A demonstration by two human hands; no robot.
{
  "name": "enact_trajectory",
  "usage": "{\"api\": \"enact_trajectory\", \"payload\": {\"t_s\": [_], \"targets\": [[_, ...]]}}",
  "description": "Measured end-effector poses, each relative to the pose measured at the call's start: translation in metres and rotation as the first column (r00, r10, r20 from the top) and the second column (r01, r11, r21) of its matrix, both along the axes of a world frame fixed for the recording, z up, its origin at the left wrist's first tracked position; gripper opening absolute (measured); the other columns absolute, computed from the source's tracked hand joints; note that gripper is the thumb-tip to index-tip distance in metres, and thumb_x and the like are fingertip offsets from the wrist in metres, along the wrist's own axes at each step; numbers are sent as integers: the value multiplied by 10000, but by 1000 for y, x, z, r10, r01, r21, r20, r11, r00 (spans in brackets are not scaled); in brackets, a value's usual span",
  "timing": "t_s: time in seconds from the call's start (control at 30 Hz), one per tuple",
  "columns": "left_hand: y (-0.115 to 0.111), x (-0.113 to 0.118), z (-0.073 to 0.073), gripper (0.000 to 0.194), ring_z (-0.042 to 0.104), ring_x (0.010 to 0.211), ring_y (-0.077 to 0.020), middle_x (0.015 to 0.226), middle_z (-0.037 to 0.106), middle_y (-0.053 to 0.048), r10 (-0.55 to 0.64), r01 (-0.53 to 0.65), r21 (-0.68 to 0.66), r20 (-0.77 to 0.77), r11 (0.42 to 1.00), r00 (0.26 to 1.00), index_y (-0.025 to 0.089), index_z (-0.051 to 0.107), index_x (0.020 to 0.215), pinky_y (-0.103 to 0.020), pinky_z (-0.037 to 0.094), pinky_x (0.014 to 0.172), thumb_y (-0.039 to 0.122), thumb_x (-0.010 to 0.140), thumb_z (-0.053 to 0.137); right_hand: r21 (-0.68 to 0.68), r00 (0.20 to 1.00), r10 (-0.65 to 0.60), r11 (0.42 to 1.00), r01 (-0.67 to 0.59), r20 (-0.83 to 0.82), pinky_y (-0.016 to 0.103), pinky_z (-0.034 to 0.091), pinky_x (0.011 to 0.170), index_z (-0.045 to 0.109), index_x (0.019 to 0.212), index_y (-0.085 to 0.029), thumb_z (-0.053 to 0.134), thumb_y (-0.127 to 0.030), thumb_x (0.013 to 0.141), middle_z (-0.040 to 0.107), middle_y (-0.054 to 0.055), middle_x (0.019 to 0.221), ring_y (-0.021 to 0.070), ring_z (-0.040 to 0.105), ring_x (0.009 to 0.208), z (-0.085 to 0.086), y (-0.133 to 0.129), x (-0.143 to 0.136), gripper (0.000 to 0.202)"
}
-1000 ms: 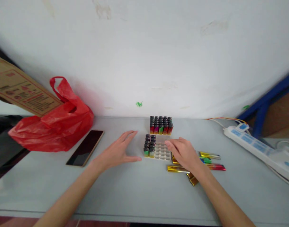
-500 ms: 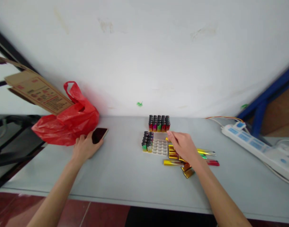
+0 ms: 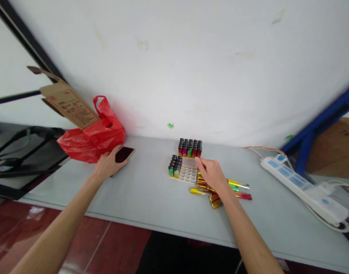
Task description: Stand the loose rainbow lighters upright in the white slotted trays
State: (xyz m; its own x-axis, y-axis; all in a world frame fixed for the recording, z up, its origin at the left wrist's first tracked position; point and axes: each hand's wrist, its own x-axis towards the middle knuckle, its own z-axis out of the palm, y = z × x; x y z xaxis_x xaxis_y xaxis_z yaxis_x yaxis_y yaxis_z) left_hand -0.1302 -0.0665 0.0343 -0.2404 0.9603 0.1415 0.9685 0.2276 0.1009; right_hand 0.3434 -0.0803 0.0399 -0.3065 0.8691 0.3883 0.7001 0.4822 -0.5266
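At the far left edge of the tabletop (image 3: 151,198) a cardboard box (image 3: 67,104) sticks up behind a crumpled red plastic bag (image 3: 91,139), which lies against the wall. Just right of the bag a dark phone (image 3: 123,154) lies flat near the back edge. The left hand (image 3: 107,165) rests on the near end of the phone, fingers lying loosely together over it; whether they grip it cannot be told.

Toward the middle of the back edge stands a full block of lighters (image 3: 189,148) with black tops. Just in front of it sits a white tray (image 3: 188,174), its left side filled with a few lighters (image 3: 175,166) standing upright, its other holes bare. The right hand (image 3: 210,174) lies palm down at the tray's right edge, fingers slightly spread and pointing at the tray, covering part of a heap of gold, green and red lighters (image 3: 220,190) lying loose on the tabletop. Nothing can be seen pinched in it.

Near the right edge a white power strip (image 3: 300,186) runs slantwise, its cable trailing off.
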Motion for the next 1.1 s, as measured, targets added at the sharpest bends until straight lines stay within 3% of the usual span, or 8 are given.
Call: {"api": "enact_trajectory", "payload": {"t_s": [0.2, 0.43, 0.57, 0.8, 0.97, 1.1], "targets": [[-14, 15, -3, 1024, 623, 1388, -527, 1519, 648, -323, 151, -153, 58, 32, 987, 988, 49, 390, 1701, -574, 520, 1125, 689, 929, 597, 25, 989, -10, 1000, 14, -149, 326, 557, 762, 764, 779, -226, 353, -644, 1173, 841, 97, 790, 239, 794, 719, -10, 0, 2, 706], [-30, 36, 11, 968, 643, 1349, -493, 1441, 680, -282, 200, -212, 132, 98, 968, 975, 119, 444, 1666, -535, 545, 1065, 585, 867, 726, 92, 978, -25, 995, 45, -206, 320, 536, 636, 728, 679, -232, 297, -772, 1130, 769, 85, 636, 209, 670, 527, -2, -2, 1, 825], [-44, 43, 11, 916, 681, 1314, -440, 1438, 664, -208, 179, -197, 271, 91, 942, 980, 226, 403, 1698, -494, 579, 1018, 535, 897, 721, 123, 977, -47, 990, 73, -207, 315, 526, 624, 736, 678, -233, 328, -770, 1124, 731, 70, 587, 203, 653, 502, 1, -4, 3, 808], [-41, 35, 1, 908, 671, 1353, -423, 1468, 655, -207, 107, -154, 440, 129, 885, 986, 185, 422, 1660, -510, 591, 1086, 488, 873, 759, 177, 979, -9, 983, 46, -203, 315, 547, 654, 755, 703, -243, 389, -705, 1148, 796, 78, 675, 210, 721, 556, 2, -11, 1, 738], [-34, 29, 3, 879, 728, 1264, -421, 1397, 704, -187, 128, -163, 338, 125, 927, 984, 205, 466, 1629, -505, 602, 1066, 497, 856, 765, 201, 985, -49, 976, 83, -165, 308, 516, 625, 760, 695, -244, 394, -693, 1153, 762, 58, 623, 188, 672, 512, 9, -13, 4, 738], [-23, 18, 11, 938, 755, 1201, -451, 1340, 746, -202, 159, -170, 127, 86, 977, 983, 168, 434, 1649, -533, 615, 1017, 575, 866, 752, 192, 966, -207, 953, 235, -152, 308, 473, 597, 774, 725, -228, 405, -681, 1151, 689, 31, 574, 163, 592, 473, 22, -11, 28, 723]]}}
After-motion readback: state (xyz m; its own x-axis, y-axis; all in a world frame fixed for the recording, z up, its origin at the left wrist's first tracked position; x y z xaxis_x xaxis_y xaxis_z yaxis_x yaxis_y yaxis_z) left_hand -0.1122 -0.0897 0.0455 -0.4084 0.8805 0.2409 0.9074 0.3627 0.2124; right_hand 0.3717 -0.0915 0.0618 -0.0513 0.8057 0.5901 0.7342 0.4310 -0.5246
